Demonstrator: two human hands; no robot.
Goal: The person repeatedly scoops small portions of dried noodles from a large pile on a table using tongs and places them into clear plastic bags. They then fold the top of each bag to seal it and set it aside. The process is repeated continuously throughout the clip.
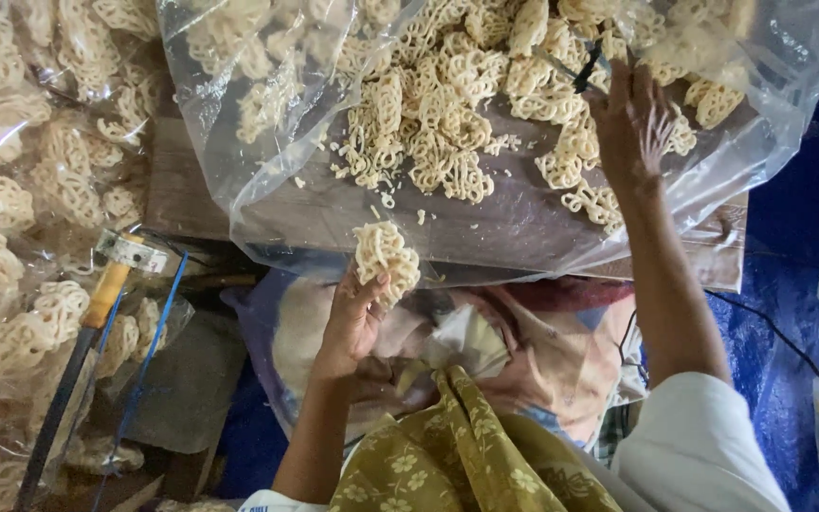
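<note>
Left hand (353, 318) at centre frame, fingers clamped on stack of pale lattice crackers (386, 256), held just below edge of clear plastic sheet (485, 223). Right hand (629, 123) upper right, fingers spread flat on loose cracker pile (447, 114) atop sheet. Sheet lay over wooden table (177, 199). Bagged crackers (11, 190) filled left edge; blue tarp (789, 237) at right.

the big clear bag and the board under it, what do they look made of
The big clear bag looks like thin plastic film: see-through, glossy, creased, with pale lattice-shaped crackers visible through it. The brown flat board beneath seems to be wood, matt and worn, though the film hides most of it. The right hand reaches inside the bag; the left hand holds a stack of crackers.
</note>
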